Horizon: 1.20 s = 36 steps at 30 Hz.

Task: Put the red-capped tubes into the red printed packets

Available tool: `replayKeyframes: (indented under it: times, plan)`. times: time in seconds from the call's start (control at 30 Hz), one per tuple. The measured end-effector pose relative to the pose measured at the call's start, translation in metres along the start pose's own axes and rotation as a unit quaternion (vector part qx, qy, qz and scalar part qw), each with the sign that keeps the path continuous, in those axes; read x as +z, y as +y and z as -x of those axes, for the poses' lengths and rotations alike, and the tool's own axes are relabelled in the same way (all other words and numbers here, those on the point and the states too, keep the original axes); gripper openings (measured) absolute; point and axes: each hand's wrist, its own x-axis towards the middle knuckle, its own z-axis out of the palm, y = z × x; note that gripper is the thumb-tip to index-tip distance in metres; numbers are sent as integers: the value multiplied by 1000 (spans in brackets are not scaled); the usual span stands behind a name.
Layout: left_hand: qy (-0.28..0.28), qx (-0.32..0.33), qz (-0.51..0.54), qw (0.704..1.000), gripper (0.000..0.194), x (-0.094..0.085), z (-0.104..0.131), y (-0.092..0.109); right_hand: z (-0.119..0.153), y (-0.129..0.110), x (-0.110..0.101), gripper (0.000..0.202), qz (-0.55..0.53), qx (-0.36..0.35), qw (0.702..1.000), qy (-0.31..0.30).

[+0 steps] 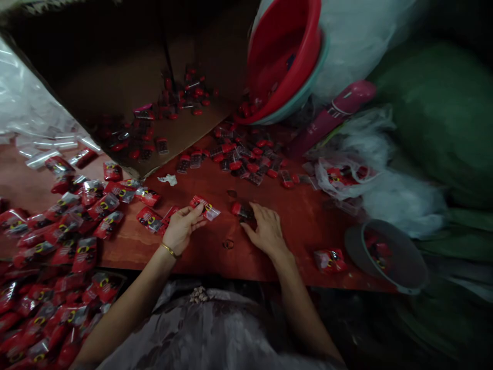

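Note:
My left hand point(184, 226), with a gold bangle at the wrist, pinches a small red printed packet point(205, 207) with a clear end over the red tabletop point(215, 264). To its right, my right hand point(266, 228) rests low over the table, its fingers on a small clear container with a red cap point(242, 209). The fingers partly cover that container's dark, dotted body, and whether they grip it I cannot tell. A dark ring-shaped thing point(228, 244) lies between the hands.
Red packets point(69, 226) pile up on the left. A cardboard box point(200, 136) lies open at the back, with red-capped containers point(246, 159) spilling beside it. A red basin point(283, 56), a pink bottle point(331, 118), a plastic bag point(342, 180) and a grey bowl point(385, 257) stand right.

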Motion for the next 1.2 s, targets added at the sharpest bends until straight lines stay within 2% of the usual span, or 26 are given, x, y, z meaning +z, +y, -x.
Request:
replayKeyframes:
  times: [0.1,0.37,0.47,0.57,0.63,0.73,0.83,1.03,1.2]
  plan:
    - [-14,-16,-1,1000,38,3,0,-1,4,8,5,43,13,-8,1000,-18]
    - [-12,-23,11,1000,39,-2,2,0,5,-1,13,35,-31,-22,999,10]
    - [-24,-25,7,999,37,-3,2,-1,13,-9,9,33,-126,-18,991,25]
    - [-39,-36,-3,999,37,-2,3,-1,23,-22,-2,34,-249,-2,968,27]
    - [-50,-40,-8,998,36,-1,4,-2,28,-30,-13,34,-295,-7,955,18]
    - [-60,-39,-19,997,35,-1,5,-1,31,-38,-26,35,-302,-30,953,10]
    - [-62,-37,-38,997,37,-3,5,-2,29,-42,-31,34,-285,-45,957,12]
    - [-67,-11,-80,994,38,-5,6,-4,25,-47,-24,34,-291,-37,956,7]
    - [-84,12,-72,994,40,1,10,-12,25,-52,-16,36,-302,-17,953,29]
